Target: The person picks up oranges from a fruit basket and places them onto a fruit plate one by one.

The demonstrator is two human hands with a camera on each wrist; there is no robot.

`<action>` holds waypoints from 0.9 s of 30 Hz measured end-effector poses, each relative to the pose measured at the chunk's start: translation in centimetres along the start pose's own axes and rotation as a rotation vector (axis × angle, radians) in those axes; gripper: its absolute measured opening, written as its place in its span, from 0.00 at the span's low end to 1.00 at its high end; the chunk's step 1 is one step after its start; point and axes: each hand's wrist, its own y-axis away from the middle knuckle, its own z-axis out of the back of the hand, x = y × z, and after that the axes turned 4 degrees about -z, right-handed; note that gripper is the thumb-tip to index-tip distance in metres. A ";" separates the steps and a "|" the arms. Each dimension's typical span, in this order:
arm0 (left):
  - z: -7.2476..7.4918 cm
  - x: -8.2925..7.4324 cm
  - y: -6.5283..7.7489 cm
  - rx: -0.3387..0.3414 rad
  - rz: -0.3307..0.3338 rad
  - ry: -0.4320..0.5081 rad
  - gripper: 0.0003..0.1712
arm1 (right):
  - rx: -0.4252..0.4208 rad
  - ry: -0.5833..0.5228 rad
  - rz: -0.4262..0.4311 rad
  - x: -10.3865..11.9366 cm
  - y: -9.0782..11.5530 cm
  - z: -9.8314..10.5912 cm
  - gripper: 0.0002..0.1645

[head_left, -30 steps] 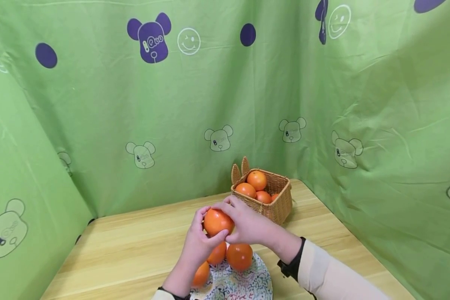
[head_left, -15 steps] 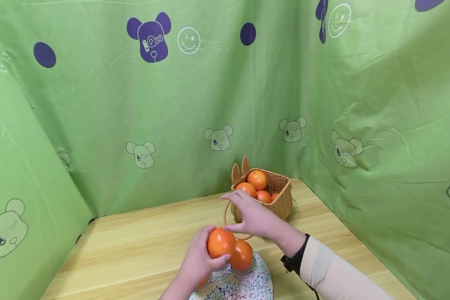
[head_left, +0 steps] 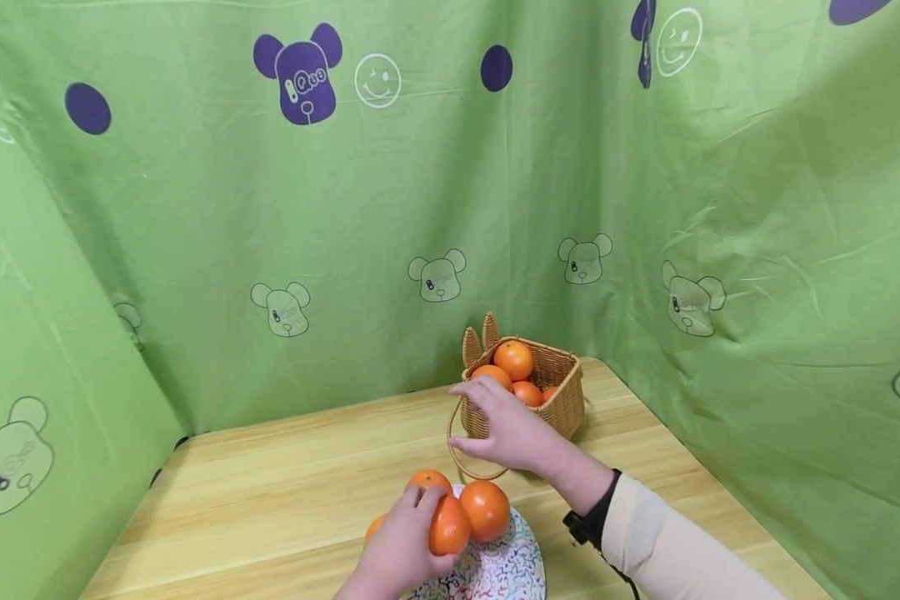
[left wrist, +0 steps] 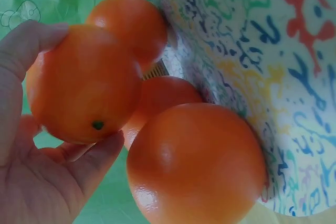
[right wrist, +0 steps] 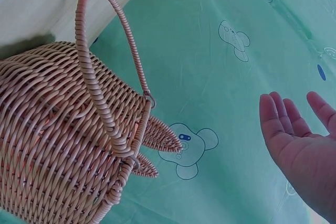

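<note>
My left hand (head_left: 403, 546) grips an orange (head_left: 451, 527) low over a round plate (head_left: 521, 567) with a multicoloured squiggle pattern. In the left wrist view the fingers and thumb curl around this orange (left wrist: 86, 85), its green stem spot facing the camera. Close by on the plate are more oranges, one to the right (head_left: 485, 510), one behind (head_left: 430, 479) and one partly hidden by the hand (head_left: 373, 527). My right hand (head_left: 506, 429) holds nothing, fingers spread in front of the wicker basket (head_left: 568, 407). The right wrist view shows its palm (right wrist: 302, 153) bare.
Several oranges (head_left: 513, 361) lie inside the basket, which has two rabbit ears (head_left: 472, 347). Its handle (head_left: 465, 469) hangs down toward the plate. The wooden table (head_left: 270, 492) is enclosed by green printed curtains (head_left: 390, 192).
Both hands held the orange at first; my right hand let go and drew back beside the basket. My left hand carried the orange down to the plate.
</note>
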 end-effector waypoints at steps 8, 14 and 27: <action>-0.9 -0.3 0.3 0.150 0.011 -0.053 0.43 | 0.019 0.002 -0.015 -0.3 0.2 -0.1 0.33; -1.0 -0.5 0.2 0.179 0.009 -0.083 0.44 | 0.037 -0.008 -0.047 -0.3 0.3 0.1 0.31; -1.2 -0.5 -0.1 0.264 0.042 -0.052 0.48 | 0.047 -0.014 -0.067 -0.6 0.5 0.1 0.31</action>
